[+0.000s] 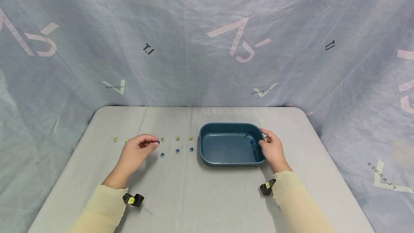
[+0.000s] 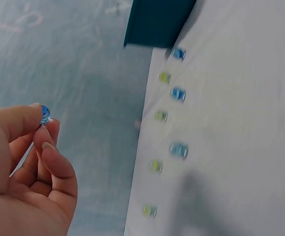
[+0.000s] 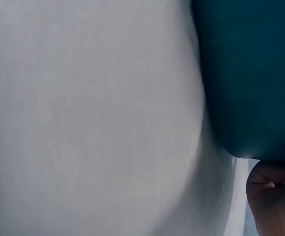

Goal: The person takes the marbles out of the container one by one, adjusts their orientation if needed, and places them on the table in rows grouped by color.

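My left hand (image 1: 132, 159) pinches a blue glass marble (image 2: 45, 115) between thumb and fingertips, raised above the table in the left wrist view. Near it lie two rows of marbles: yellow-green ones, such as this yellow-green marble (image 1: 177, 138), at the back, and three blue ones in front, including a blue marble (image 1: 177, 151). A dark teal plastic bin (image 1: 231, 163) stands to their right. Three bluish marbles (image 1: 252, 141) are inside, toward its right end. My right hand (image 1: 274, 153) grips the bin's right rim; some of its fingers are hidden behind the wall.
A pale cloth covers the table (image 1: 207, 197), with rounded back corners. Grey-blue printed fabric (image 1: 194, 64) hangs behind it and at both sides. The leftmost yellow-green marble (image 1: 115, 140) lies left of my left hand.
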Demonstrator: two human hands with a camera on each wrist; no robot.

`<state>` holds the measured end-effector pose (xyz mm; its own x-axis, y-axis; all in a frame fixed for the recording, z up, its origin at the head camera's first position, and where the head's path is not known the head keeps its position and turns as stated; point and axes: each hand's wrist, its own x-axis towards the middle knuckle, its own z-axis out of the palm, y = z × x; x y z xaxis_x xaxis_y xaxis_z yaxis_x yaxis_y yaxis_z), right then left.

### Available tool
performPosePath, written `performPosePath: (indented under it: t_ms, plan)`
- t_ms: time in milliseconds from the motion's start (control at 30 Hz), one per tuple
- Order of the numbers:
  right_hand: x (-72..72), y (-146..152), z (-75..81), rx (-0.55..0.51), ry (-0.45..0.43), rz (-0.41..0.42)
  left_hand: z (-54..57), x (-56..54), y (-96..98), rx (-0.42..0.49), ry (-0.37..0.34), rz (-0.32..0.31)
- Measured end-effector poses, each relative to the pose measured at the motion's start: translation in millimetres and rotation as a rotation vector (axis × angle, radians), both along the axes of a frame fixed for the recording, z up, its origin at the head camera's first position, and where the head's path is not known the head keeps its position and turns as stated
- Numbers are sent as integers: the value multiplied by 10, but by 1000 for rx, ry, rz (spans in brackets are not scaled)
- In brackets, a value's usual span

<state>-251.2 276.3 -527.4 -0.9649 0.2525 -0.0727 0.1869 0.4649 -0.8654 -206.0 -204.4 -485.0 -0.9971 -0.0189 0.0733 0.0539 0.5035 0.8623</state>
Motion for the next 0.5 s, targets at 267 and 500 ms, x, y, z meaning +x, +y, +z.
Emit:
performPosePath:
  t_ms: [267,500]
  plan:
    - [-2,7,-5,10,8,9,-9,64,-272,-18,38,102]
    - [-5,1,-14,3,5,-2,-134,65,-302,-30,4,109]
